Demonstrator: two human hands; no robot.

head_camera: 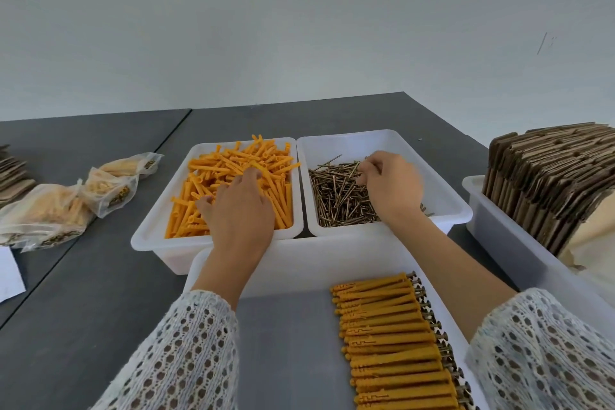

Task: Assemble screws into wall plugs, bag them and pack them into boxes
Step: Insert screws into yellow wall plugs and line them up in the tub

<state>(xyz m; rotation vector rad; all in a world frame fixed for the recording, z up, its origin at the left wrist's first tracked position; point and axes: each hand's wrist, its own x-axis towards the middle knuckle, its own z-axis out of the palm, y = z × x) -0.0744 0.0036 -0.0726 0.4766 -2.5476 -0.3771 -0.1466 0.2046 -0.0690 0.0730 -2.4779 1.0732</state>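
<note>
The left hand (238, 206) lies flat-fingered on the orange wall plugs (229, 183) in the left bin; the right hand (389, 181), just beside, pinches among screws (336, 196) lying every way.

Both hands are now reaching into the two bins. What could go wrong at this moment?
1. The right hand digs its fingers into loose screws; sharp tips may prick it.
2. The left hand lies on heaped plugs that rise near the bin rim; some could spill onto the table.
3. The right sleeve hangs beside the assembled row; its open knit might snag screw heads and disturb it.
</note>
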